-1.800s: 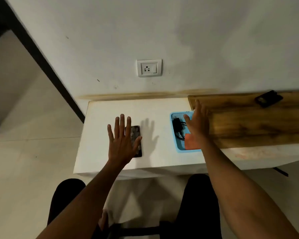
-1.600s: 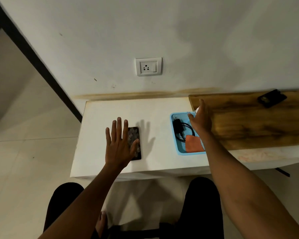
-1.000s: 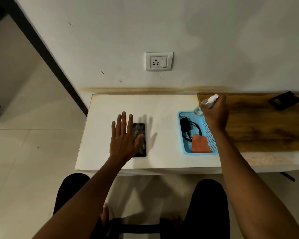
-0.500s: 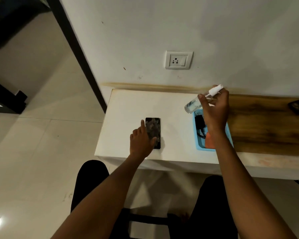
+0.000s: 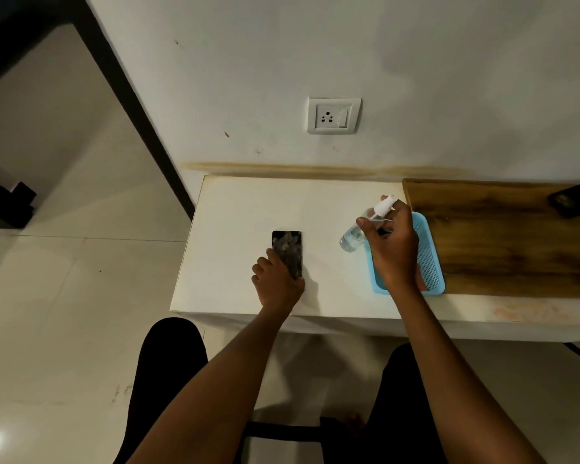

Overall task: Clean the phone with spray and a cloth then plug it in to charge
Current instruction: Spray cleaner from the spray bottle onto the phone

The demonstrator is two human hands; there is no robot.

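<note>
Head view: one picture, looking down on a white table (image 5: 235, 209).
Phone (image 5: 288, 249): laid flat on the table, its dark screen smudged; its near end is covered by the left hand.
Left hand (image 5: 277, 283): curled over the phone's near end; a firm grasp cannot be told.
Right hand (image 5: 390, 249): closed around a spray bottle (image 5: 355, 234), held tilted above the table.
Tray (image 5: 431, 259): blue, beneath the right hand.
Socket (image 5: 334, 116): set in the wall above the table.

My one camera sits on my head, looking steeply down and forward from well above the white rectangular tabletop (image 5: 248, 209). The white wall socket (image 5: 334, 115) lies at twelve o'clock, my knees at six.
</note>
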